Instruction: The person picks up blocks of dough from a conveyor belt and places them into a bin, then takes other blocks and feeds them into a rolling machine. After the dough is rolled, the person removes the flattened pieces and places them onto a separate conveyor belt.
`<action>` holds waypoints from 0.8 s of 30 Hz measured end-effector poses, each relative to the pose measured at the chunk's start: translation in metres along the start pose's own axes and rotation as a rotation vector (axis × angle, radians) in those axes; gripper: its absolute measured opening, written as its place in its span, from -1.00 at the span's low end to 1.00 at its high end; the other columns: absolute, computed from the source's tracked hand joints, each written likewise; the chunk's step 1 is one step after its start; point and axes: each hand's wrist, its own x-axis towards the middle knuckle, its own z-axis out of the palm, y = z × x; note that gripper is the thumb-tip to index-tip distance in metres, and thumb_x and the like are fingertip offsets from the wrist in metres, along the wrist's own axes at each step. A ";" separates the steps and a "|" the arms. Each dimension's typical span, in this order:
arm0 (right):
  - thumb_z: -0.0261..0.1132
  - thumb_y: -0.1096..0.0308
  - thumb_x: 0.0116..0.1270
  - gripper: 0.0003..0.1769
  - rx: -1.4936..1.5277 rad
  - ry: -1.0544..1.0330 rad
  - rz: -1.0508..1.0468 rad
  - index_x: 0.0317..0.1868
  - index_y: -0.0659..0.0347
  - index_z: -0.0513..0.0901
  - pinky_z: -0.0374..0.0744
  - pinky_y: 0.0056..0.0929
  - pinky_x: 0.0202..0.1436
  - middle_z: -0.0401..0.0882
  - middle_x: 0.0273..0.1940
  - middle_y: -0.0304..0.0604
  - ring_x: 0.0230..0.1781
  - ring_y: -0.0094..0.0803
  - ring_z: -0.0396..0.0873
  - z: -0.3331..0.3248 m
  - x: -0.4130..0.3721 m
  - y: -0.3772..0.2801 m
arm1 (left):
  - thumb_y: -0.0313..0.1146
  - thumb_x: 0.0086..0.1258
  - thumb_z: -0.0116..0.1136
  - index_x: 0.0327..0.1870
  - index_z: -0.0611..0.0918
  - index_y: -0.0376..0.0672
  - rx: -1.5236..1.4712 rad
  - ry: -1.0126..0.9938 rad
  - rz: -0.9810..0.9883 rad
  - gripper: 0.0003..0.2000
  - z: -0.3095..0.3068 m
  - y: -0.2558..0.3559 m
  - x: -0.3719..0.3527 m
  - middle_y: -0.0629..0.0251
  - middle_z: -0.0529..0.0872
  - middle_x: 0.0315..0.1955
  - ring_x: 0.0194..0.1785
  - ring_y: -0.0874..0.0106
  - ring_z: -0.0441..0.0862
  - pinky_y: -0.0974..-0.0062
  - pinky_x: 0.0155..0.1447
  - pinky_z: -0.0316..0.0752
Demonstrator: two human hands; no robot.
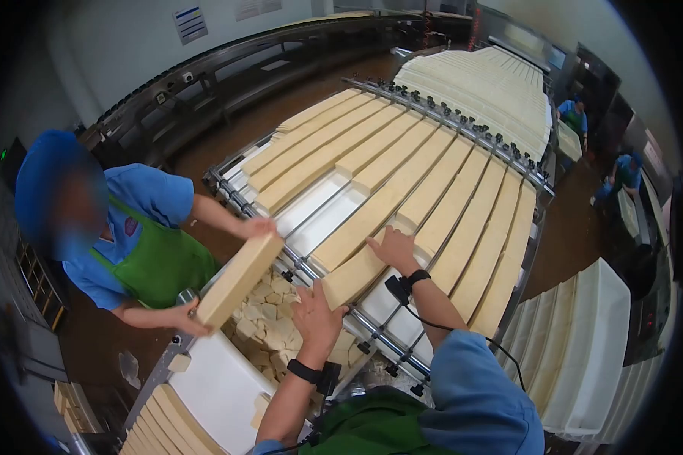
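Note:
My left hand [316, 317] is at the near end of a long pale-yellow slab [353, 278], thumb apart from the fingers. Across the slab's far end lies my right hand [395, 250], its thumb reaching toward the left edge. The slab, which looks like tofu, rests on the conveyor [332, 201] above its front bar. Both wrists wear black bands. To my left, a co-worker in a blue cap and green apron [163, 258] holds another slab [239, 280] with both hands, over a bin of broken pieces [269, 322].
Rows of slabs [440, 220] cover much of the conveyor, with a knobbed crossbar [463, 121] behind them. White trays [584, 341] are stacked at right. Cut slabs [167, 425] lie on a white surface [224, 387] at lower left. Two people [573, 117] work at far right.

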 end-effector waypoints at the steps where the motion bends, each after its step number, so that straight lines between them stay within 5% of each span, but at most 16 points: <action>1: 0.02 -0.41 0.37 -0.11 -0.035 -0.009 -0.011 0.20 0.37 0.51 0.36 0.21 0.24 0.68 -0.03 0.19 -0.01 0.03 0.68 0.001 0.001 0.000 | -0.15 0.04 0.55 0.36 0.41 -0.15 -0.011 -0.011 -0.005 -0.18 0.000 0.001 0.000 -0.06 0.43 0.11 -0.06 -0.10 0.55 0.06 0.07 0.45; 4: 0.09 -0.33 0.39 -0.17 -0.018 0.011 0.003 0.19 0.37 0.51 0.25 0.26 0.33 0.67 -0.03 0.20 0.01 0.03 0.66 -0.005 -0.005 -0.004 | -0.12 0.07 0.54 0.37 0.40 -0.17 -0.053 -0.026 -0.026 -0.19 -0.003 0.004 0.000 -0.08 0.42 0.12 -0.02 -0.10 0.55 0.07 0.08 0.45; 10: 0.21 -0.15 0.38 -0.23 -0.080 0.473 -0.090 0.37 0.29 0.45 -0.03 0.36 0.49 0.48 0.22 0.30 0.38 0.08 0.32 0.005 -0.035 -0.014 | -0.25 0.26 0.39 0.38 0.36 -0.13 -0.275 0.108 -0.021 -0.33 0.027 -0.006 0.007 -0.07 0.35 0.16 0.05 -0.10 0.53 0.02 0.07 0.47; 16: 0.20 -0.10 0.41 -0.27 0.077 0.339 -0.215 0.43 0.21 0.41 -0.08 0.38 0.51 0.30 0.38 0.27 0.53 0.11 0.11 0.015 -0.096 -0.041 | -0.43 0.34 0.25 0.37 0.36 -0.15 -0.409 0.171 -0.184 -0.43 0.052 0.010 0.017 0.00 0.40 0.13 0.10 -0.02 0.54 0.10 0.10 0.49; 19: 0.28 0.01 0.37 -0.24 0.576 0.123 -0.433 0.48 0.16 0.31 -0.10 0.36 0.51 0.21 0.45 0.24 0.55 0.14 0.09 0.021 -0.120 -0.050 | -0.53 0.31 0.16 0.36 0.39 -0.15 -0.494 0.204 -0.131 -0.46 0.058 -0.005 0.015 0.03 0.47 0.07 0.08 0.04 0.56 0.17 0.09 0.50; 21: 0.28 0.01 0.36 -0.24 0.509 0.122 -0.470 0.48 0.15 0.31 -0.10 0.39 0.50 0.20 0.45 0.21 0.54 0.14 0.08 0.020 -0.126 -0.053 | -0.63 0.30 0.06 0.35 0.43 -0.12 -0.545 0.252 -0.070 -0.46 0.059 -0.010 0.014 0.09 0.51 0.01 0.05 0.12 0.57 0.30 0.06 0.50; 24: 0.29 0.02 0.33 -0.23 0.412 0.151 -0.530 0.48 0.11 0.32 -0.11 0.41 0.49 0.20 0.44 0.19 0.54 0.14 0.09 0.022 -0.124 -0.052 | -0.69 0.21 -0.02 0.33 0.43 -0.15 -0.569 0.134 -0.035 -0.42 0.051 -0.015 0.013 0.01 0.50 0.06 0.16 0.03 0.54 0.20 0.20 0.47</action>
